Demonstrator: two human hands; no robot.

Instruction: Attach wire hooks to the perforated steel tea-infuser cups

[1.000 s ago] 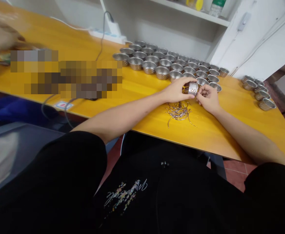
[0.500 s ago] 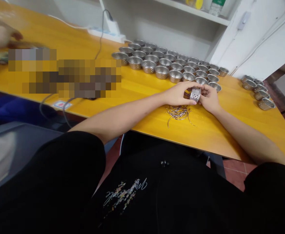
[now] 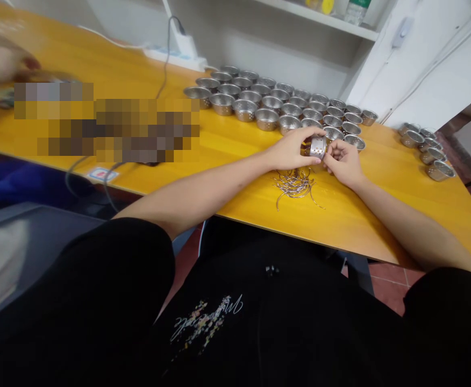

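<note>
Between the thumb and fingers of my left hand (image 3: pixel 287 150) is a small perforated metal cup (image 3: pixel 318 147), tipped on its side above the table. My right hand (image 3: pixel 347 164) is closed in a pinch against the cup's right edge; what lies between its fingertips is hidden. Just below my hands a loose pile of thin, curved metal wires (image 3: pixel 294 185) lies on the table. Behind them, rows of similar perforated cups (image 3: pixel 266 119) stand upright, openings upward.
More cups (image 3: pixel 440 171) stand at the right end of the yellow table (image 3: pixel 243 196). A power strip (image 3: pixel 175 58) with cables lies along the back. At the far left is another person's blurred hand (image 3: pixel 1 62), near a pixelated area. A shelf (image 3: pixel 320 20) hangs above.
The cup in my left hand has shifted slightly left and up and turned a little. My right fingers have moved from its upper right side down to its right edge.
</note>
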